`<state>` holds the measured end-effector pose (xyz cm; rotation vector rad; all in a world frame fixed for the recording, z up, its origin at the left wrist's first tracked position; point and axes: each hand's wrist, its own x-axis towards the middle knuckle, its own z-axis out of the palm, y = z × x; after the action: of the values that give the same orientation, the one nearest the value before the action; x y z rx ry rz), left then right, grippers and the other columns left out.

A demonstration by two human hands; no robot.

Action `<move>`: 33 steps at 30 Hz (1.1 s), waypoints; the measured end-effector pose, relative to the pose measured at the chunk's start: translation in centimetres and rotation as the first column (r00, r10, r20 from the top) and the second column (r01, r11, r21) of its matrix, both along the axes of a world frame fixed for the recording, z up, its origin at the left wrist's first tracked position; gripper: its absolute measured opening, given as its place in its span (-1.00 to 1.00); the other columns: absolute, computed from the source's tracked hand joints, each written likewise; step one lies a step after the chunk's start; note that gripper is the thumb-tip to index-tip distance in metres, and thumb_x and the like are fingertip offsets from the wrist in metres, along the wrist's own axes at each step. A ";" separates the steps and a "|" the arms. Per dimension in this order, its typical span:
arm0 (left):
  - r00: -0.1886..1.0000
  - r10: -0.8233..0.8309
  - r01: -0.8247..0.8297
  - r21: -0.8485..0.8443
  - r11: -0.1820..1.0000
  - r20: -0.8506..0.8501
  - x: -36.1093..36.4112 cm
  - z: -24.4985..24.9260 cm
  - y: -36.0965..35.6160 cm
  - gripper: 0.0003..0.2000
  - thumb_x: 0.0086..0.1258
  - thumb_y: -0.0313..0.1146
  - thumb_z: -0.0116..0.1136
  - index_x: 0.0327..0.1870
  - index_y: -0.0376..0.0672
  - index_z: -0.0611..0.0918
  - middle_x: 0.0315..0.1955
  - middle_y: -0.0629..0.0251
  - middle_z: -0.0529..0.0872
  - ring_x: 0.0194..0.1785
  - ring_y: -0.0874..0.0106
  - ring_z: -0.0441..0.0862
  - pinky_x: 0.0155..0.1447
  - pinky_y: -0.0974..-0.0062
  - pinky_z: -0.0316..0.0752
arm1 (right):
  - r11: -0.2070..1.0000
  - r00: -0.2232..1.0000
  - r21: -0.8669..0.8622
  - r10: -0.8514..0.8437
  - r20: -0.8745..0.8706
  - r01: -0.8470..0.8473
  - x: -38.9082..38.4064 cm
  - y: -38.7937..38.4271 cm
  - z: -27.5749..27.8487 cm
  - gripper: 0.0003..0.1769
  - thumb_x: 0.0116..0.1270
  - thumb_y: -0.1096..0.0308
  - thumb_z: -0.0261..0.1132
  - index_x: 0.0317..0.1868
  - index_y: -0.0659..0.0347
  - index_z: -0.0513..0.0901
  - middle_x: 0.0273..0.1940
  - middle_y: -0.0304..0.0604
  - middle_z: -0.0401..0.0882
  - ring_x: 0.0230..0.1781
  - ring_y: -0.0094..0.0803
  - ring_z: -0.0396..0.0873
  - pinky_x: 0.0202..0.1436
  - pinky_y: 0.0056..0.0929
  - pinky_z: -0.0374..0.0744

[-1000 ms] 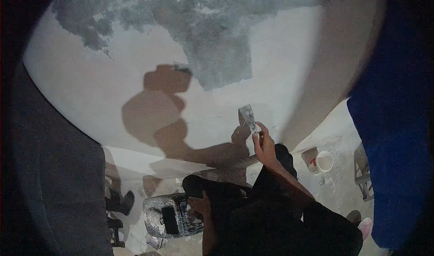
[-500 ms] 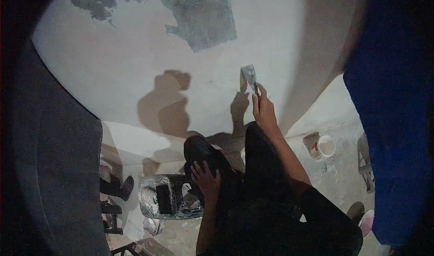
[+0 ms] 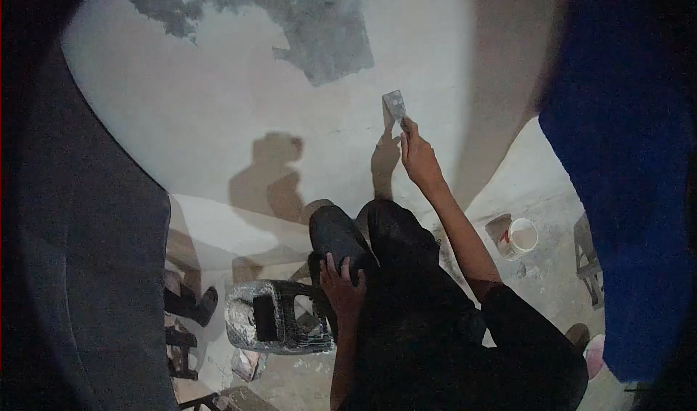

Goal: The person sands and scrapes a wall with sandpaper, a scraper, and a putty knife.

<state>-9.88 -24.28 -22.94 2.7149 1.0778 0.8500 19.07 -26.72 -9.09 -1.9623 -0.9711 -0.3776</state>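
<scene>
My right hand [image 3: 420, 155] is wrapped round the handle of a putty knife [image 3: 394, 104], its flat metal blade pointing up, close against the whitish wall [image 3: 334, 157]. The blade is below a grey rough patch [image 3: 327, 44] on that wall, and the knife's shadow falls just beside it. My left hand [image 3: 343, 284] rests on my knee with fingers spread, holding nothing. Both my knees, in dark trousers, are bent in front of the wall.
A plastic stool [image 3: 243, 320] with a dark rectangular opening stands left of my legs. A white bucket [image 3: 522, 235] is on the stained floor at the right. Beyond the stool is a foot in a dark shoe [image 3: 208, 306]. Blue cloth [image 3: 639, 193] hangs along the right side.
My right hand has moved the putty knife slightly up and left along the wall. My knees have come closer together, and my left hand has stayed on the knee.
</scene>
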 end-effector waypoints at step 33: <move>0.992 0.116 -0.110 -0.109 0.988 0.048 -1.0 -5.7 1.9 -0.63 0.24 -0.22 0.08 0.00 -0.25 0.50 0.16 -0.12 0.33 0.27 -0.07 0.19 0.29 0.01 0.08 | 0.991 0.956 -0.114 -0.033 0.290 0.069 -4.9 -7.2 23.9 -0.58 0.39 0.26 -0.06 0.21 0.18 0.19 -0.51 -0.01 0.55 -0.46 -0.15 0.54 -0.32 -0.18 0.43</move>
<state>-10.83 -22.39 -28.60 2.5501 1.2388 0.8513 14.17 -33.91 14.80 -2.0856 -1.1515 -0.6612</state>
